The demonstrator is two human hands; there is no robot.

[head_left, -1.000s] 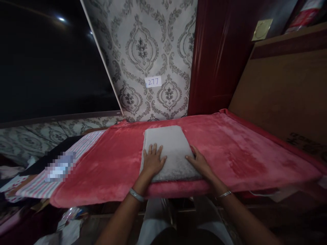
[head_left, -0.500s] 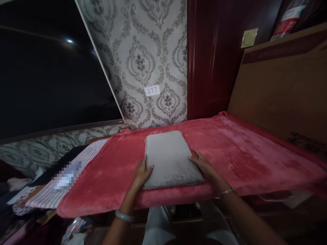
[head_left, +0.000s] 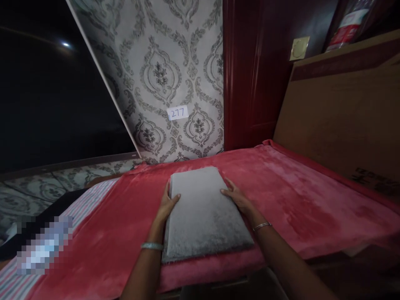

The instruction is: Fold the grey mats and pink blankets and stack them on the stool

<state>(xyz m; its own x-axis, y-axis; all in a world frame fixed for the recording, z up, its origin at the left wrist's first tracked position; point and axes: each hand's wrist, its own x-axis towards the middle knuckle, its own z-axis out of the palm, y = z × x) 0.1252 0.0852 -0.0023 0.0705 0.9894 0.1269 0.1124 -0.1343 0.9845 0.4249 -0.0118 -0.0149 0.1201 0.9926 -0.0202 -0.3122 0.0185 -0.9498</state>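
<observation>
lying flat on the red blanket [head_left: 125, 208] in the lower middle of the frame, the folded grey plush cloth [head_left: 203, 212] is held by its two long sides. the left grip [head_left: 164, 208] is clamped on the left edge, with the thumb laid over the top and the fingers tucked along the side; the right grip [head_left: 241, 201] is clamped on the opposite edge in much the same way. by this matched placing, the layers seem to be kept in line and the stack kept from sliding, though how hard it is pressed cannot be told. both thumbs are set nearer the far end, presumably because the sides are closest together there. the near end is placed close to the blanket's front edge, probably for easy reach. the striped cloth [head_left: 90, 202] at the left of the frame is partly covered by the blanket, and the cardboard box [head_left: 337, 112] is stood at the right.
</observation>
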